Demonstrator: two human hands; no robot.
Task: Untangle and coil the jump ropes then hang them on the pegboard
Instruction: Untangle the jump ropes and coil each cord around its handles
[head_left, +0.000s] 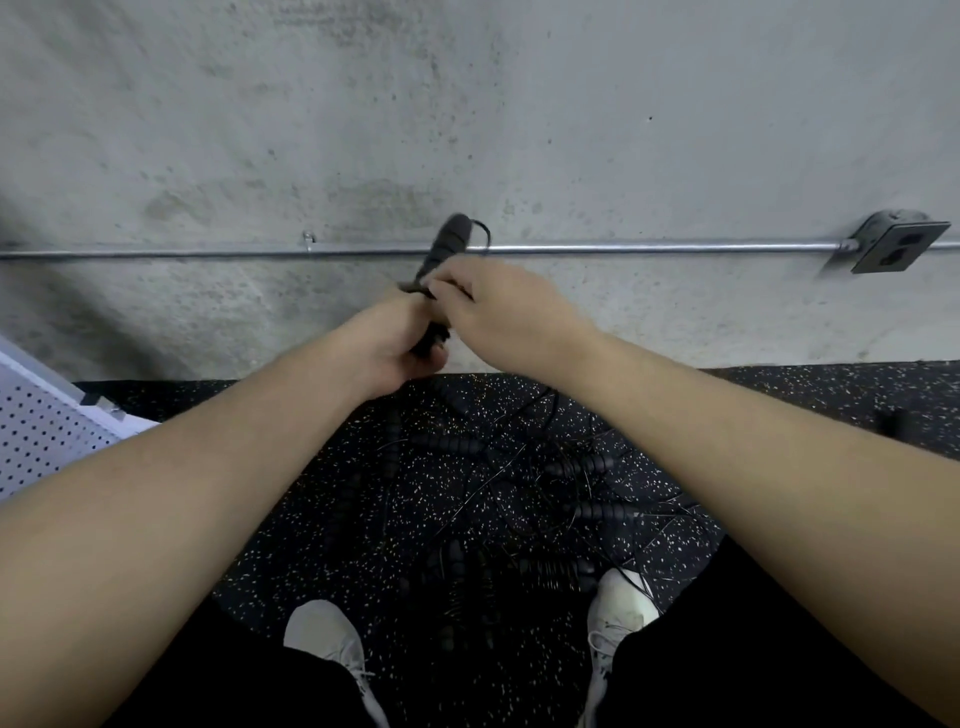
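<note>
A black jump rope handle (448, 244) sticks up in front of the wall, held at chest height. My left hand (395, 340) grips the lower part of the handles. My right hand (498, 306) pinches the thin black cord against them, just right of my left hand. A short loop of cord (485, 234) curls off the handle's top. On the floor below lies a tangled pile of black jump ropes (519, 493) with several ribbed handles. A corner of the white pegboard (41, 436) shows at the left edge.
A grey concrete wall (467, 130) stands close ahead with a metal conduit pipe (675, 247) running across it to an outlet box (901, 244). The floor is black speckled rubber (311, 509). My two pale shoes (327, 639) stand beside the pile.
</note>
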